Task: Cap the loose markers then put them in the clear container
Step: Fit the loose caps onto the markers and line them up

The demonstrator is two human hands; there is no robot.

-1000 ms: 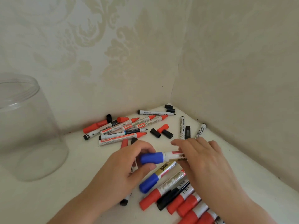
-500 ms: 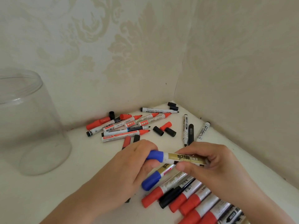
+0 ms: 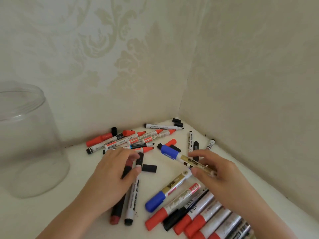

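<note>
Currently right hand (image 3: 222, 176) pinches capped blue marker (image 3: 183, 157); left hand (image 3: 112, 171) fingers a black cap (image 3: 139, 159). Jar (image 3: 25, 144) at left holds nothing; many markers (image 3: 138, 140) uncapped on table (image 3: 51, 213).

Left hand (image 3: 112, 176), right hand (image 3: 219, 176) pinching

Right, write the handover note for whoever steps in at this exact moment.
Right hand: holds a capped blue marker by its barrel, above the table.
Left hand: fingers curled on a black-tipped marker lying on the table; a loose black cap sits just beside it.
Clear container: upright at the left, nothing visible in it.
Done: a row of capped markers lies at front right.
Left: uncapped markers and loose caps piled in the far corner need capping; then everything goes into the container.
</note>
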